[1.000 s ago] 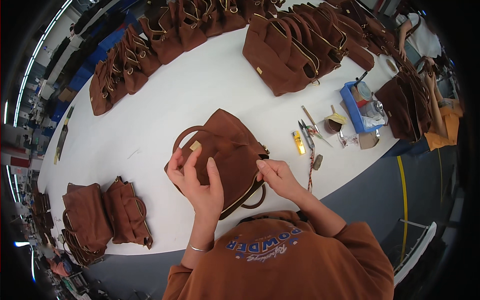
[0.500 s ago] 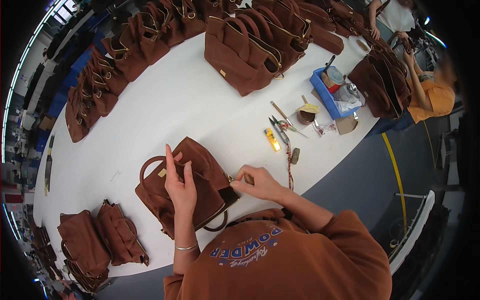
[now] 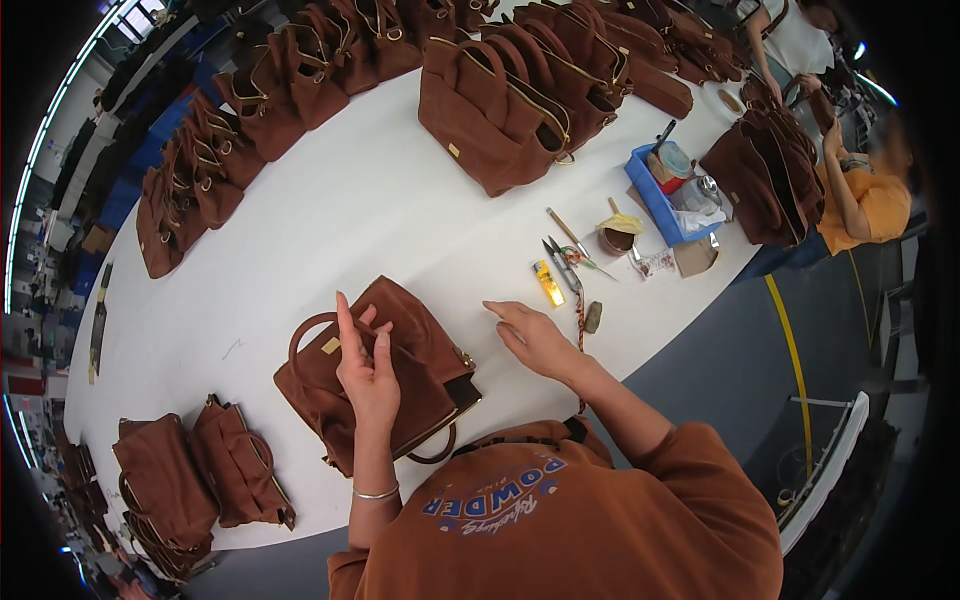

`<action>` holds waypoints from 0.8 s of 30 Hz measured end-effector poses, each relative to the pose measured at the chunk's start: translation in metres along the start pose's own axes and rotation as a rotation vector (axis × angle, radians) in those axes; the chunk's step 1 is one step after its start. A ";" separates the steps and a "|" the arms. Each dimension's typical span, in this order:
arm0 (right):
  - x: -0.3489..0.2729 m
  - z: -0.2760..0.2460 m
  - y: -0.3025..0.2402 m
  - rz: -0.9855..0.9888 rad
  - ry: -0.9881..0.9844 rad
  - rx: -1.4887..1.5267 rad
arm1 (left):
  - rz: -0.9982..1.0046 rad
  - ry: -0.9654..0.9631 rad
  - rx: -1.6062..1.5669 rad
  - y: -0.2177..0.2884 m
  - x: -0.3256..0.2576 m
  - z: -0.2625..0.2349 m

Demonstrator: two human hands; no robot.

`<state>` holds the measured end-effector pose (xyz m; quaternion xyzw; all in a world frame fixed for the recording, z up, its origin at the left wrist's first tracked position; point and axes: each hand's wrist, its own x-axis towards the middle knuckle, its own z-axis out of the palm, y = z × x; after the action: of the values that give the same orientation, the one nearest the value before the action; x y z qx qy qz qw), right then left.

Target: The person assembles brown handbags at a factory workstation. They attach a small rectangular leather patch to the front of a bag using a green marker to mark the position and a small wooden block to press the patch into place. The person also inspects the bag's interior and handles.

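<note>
A brown leather handbag with gold-coloured trim (image 3: 418, 332) is laid on the white bench (image 3: 300, 240), its long zipped edge turned toward the body and slanted up rightward, beneath a half-open left hand (image 3: 370, 376) with nothing visibly gripped. More brown leather bags (image 3: 485, 125) are ranged along the bench, beside grey floor (image 3: 715, 345). Compared with half a second ago, the right hand (image 3: 535, 341), open and empty, is drawn clear of the handbag.
</note>
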<state>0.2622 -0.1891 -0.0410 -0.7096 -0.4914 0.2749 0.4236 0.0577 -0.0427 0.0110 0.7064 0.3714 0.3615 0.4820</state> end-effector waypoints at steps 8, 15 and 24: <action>0.022 -0.014 0.031 -0.003 0.421 -0.486 | 0.054 0.011 0.000 -0.001 -0.004 -0.003; 0.027 -0.009 0.068 0.105 0.388 -0.664 | 0.040 -0.001 0.041 0.004 -0.007 -0.004; 0.035 -0.006 0.010 0.387 0.017 0.533 | 0.119 -0.050 0.260 0.003 -0.010 0.002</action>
<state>0.2846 -0.1602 -0.0458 -0.6562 -0.2545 0.4634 0.5384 0.0553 -0.0535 0.0117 0.7924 0.3603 0.3207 0.3734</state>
